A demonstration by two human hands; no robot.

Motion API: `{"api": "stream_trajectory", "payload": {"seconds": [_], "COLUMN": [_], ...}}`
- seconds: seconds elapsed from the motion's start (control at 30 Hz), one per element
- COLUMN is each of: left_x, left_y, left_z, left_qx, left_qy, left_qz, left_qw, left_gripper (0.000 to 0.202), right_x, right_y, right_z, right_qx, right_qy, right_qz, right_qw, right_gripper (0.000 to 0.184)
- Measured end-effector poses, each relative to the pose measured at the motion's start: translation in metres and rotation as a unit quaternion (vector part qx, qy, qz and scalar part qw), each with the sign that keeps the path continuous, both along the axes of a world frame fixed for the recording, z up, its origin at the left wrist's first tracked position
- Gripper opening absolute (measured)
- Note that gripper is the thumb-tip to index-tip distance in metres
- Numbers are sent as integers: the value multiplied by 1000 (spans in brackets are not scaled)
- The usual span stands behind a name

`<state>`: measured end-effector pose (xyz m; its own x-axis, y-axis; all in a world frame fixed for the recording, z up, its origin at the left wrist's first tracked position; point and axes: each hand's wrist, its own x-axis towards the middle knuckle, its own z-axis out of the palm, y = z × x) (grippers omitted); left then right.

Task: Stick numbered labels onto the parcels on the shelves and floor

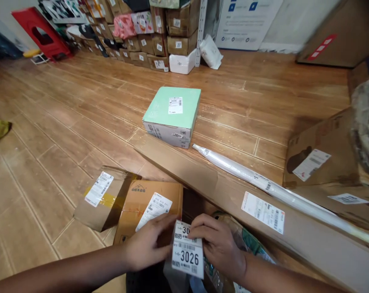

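Note:
My left hand (148,246) and my right hand (219,244) both pinch a white label sheet (187,252) printed with "3026", held low in front of me. The left fingers curl on its left edge, the right fingers on its top right. Under the sheet lies a dark parcel (148,280) and a green patterned bag (248,244), partly hidden. Just beyond my left hand sits a brown carton (150,205) with a white shipping label.
A long flat cardboard box (233,195) runs diagonally to the right, with a white wrapped tube (264,183) beside it. A green-topped box (174,116) sits on the wooden floor (65,114). A taped parcel (103,199) lies left. Stacked cartons (160,36) line the back wall.

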<state>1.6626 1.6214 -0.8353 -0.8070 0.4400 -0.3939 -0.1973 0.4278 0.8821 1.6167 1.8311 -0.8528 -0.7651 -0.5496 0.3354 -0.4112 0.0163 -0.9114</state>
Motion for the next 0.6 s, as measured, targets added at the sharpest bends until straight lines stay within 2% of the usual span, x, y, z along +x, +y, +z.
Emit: {"api": "stream_trajectory", "payload": {"seconds": [0.07, 0.13, 0.27, 0.33, 0.43, 0.53, 0.6], "left_x": [-1, -2, -2, -1, 2, 5, 7], "left_y": [-1, -1, 0, 1, 3, 4, 5], "left_z": [-1, -4, -9, -9, -9, -12, -15], "left_qx": [96, 170, 222, 213, 173, 133, 107], "left_qy": [-94, -189, -241, -252, -267, -244, -237], "left_qz": [92, 154, 227, 243, 212, 198, 209], "left_qw": [987, 955, 917, 912, 924, 940, 943], "left_gripper": [59, 51, 48, 45, 45, 32, 30], "right_x": [1, 2, 3, 4, 5, 3, 2], "right_y": [-2, -4, -4, -4, -1, 3, 5], "right_z": [-6, -11, -20, -23, -23, -18, -14], "right_qx": [-4, -2, -13, -21, -24, -28, -31], "right_qy": [18, 12, 21, 29, 20, 0, -34], "right_qz": [-10, -16, 6, 15, 43, 145, 175], "right_qw": [1000, 1000, 1000, 999, 999, 989, 983], "right_gripper": [25, 30, 32, 31, 31, 32, 35]}}
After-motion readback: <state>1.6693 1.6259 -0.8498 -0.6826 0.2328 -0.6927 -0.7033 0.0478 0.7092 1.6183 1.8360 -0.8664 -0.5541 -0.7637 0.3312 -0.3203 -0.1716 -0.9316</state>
